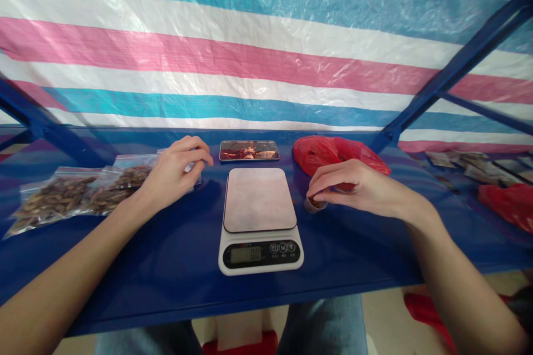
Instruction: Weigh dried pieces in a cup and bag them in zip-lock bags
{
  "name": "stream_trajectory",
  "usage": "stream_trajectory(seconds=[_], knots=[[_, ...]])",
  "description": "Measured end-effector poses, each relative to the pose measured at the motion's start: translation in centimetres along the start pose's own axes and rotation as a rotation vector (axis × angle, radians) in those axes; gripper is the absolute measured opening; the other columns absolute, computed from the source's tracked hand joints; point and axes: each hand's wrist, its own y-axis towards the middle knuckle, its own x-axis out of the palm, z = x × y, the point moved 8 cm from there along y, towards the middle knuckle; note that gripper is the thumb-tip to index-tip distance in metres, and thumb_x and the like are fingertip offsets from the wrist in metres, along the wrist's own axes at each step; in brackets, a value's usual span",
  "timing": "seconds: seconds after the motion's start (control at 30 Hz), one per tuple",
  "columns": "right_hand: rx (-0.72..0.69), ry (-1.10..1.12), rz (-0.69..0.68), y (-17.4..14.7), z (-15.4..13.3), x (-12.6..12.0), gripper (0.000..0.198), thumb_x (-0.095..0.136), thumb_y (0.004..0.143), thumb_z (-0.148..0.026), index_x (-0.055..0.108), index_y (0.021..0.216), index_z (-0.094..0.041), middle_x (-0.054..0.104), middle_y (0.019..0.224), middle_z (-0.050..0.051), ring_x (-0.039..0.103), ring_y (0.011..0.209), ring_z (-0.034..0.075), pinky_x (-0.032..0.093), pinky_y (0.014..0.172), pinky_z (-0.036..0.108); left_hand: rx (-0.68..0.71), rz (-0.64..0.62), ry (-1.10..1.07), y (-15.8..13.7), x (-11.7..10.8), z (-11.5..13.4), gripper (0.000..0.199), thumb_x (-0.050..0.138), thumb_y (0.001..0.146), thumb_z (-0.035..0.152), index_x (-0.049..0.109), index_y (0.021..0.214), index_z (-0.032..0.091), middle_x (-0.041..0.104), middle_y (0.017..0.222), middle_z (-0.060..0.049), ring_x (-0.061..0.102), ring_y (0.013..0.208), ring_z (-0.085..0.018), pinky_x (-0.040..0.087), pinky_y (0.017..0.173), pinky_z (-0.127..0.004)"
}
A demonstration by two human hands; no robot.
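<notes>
My left hand (183,166) hovers over or rests on a clear zip bag, part of which shows past the fingers. Its fingers are curled toward the thumb, and what they pinch, if anything, is hidden. My right hand (350,186) reaches down to a small cup (316,207) with brown contents. Thumb and fingertips come together at the cup's mouth; whether they grip its rim or a piece inside cannot be told. Between the hands sits a white kitchen scale (260,202), its plate bare and its display (246,254) apparently reading 0.0.
Zip bags of dried brown pieces (62,194) lie at left. Behind the scale is a phone (249,150) with its screen lit. A red plastic bag (320,152) is behind my right hand. Blue frame bars (433,89) and a striped sheet (250,55) bound the blue table (183,283).
</notes>
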Motion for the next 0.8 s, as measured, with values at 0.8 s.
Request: stream_trajectory(seconds=[0.8], knots=[[0.076, -0.590, -0.018, 2.7, 0.6, 4.4, 0.010, 0.069, 0.097, -0.014, 0.074, 0.090, -0.019, 0.069, 0.099, 0.006, 0.062, 0.098, 0.025, 0.047, 0.099, 0.045, 0.034, -0.005, 0.013, -0.1, 0.0, -0.2, 0.032, 0.044, 0.098, 0.017, 0.073, 0.084, 0.018, 0.069, 0.097, -0.006, 0.066, 0.094, -0.022, 0.051, 0.087, -0.037]])
